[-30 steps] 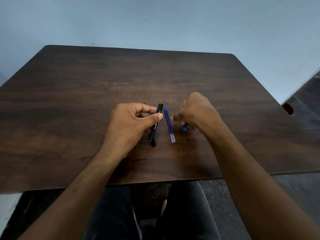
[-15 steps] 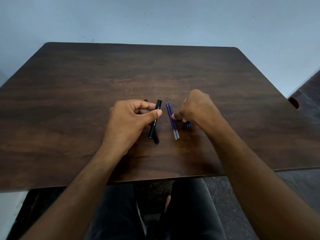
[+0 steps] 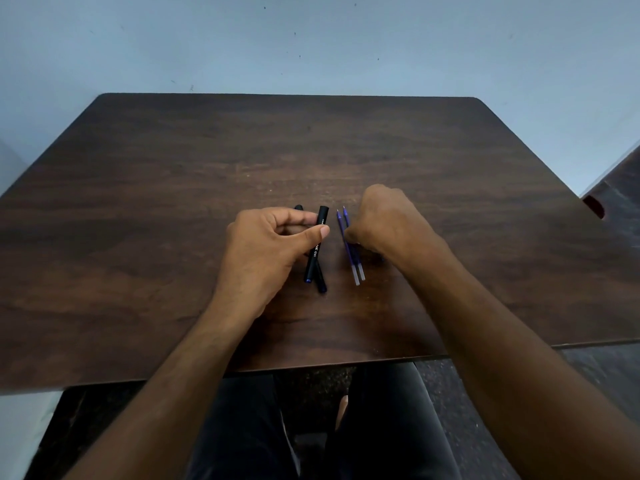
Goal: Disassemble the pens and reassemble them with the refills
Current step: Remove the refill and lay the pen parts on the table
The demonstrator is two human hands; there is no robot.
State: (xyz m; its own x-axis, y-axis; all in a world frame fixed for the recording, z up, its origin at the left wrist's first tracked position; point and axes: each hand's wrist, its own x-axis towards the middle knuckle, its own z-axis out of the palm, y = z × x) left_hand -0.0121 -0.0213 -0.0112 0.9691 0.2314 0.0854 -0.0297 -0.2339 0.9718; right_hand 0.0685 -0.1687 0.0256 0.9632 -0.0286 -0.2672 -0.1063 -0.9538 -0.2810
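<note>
My left hand (image 3: 273,251) pinches a black pen (image 3: 316,252) between thumb and forefinger, its blue-tipped end pointing toward me. A second black pen (image 3: 322,284) lies on the table under it, mostly hidden by my fingers. Just to the right, two blue refills (image 3: 356,268) lie side by side on the table, tips pointing away. My right hand (image 3: 384,223) is curled into a loose fist with its fingertips against the right refill. I cannot tell whether it grips the refill or hides something beneath it.
Everything sits near the front middle of a dark wooden table (image 3: 173,202) that stands against a pale blue wall. A second dark table (image 3: 620,199) shows at the right edge. My legs in dark trousers are under the near edge.
The refills now lie side by side instead of overlapping. The small blue piece seen under my right hand is now hidden. My left hand keeps its hold on the pen.
</note>
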